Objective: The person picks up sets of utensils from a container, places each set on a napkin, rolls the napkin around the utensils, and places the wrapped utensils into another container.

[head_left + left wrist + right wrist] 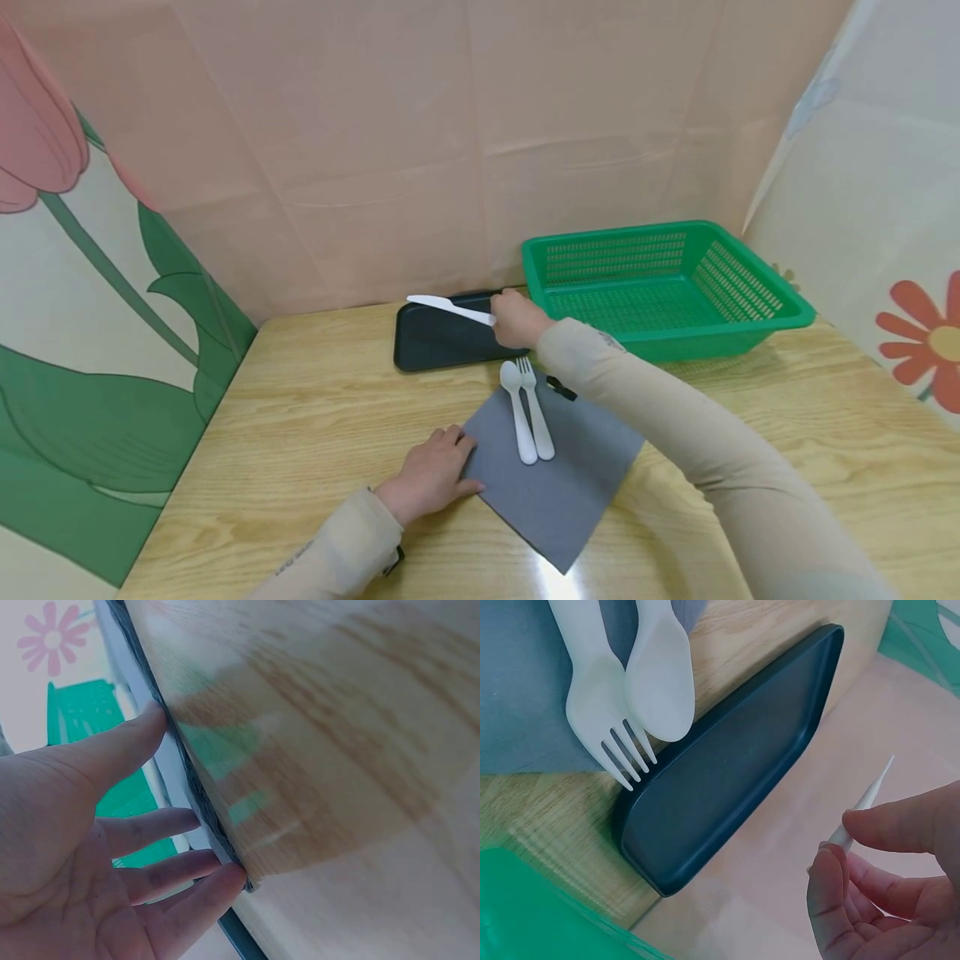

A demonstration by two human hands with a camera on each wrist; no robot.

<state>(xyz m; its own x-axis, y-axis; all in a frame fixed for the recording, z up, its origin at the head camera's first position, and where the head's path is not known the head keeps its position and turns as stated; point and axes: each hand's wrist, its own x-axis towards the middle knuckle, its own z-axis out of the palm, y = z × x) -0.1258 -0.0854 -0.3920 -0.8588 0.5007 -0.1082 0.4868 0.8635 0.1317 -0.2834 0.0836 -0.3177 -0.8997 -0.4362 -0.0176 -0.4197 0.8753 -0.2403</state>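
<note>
My right hand (517, 318) pinches a white plastic knife (450, 307) by its handle end, over the black tray (420, 337). In the right wrist view the knife (859, 814) sits between thumb and curled fingers. A folded grey napkin (555, 492) lies turned at an angle on the table. On it rest a white spoon (519, 417) and a white fork (537, 412), side by side, their heads toward the tray. My left hand (431, 473) touches the napkin's left edge, its thumb and fingers spread along that edge in the left wrist view.
A green plastic basket (660, 337) stands at the back right, close beside the tray. Behind the wooden table (315, 417) rises a pinkish sheet-covered wall (375, 150). A small black piece (561, 388) shows at the napkin's far edge, partly by the right sleeve.
</note>
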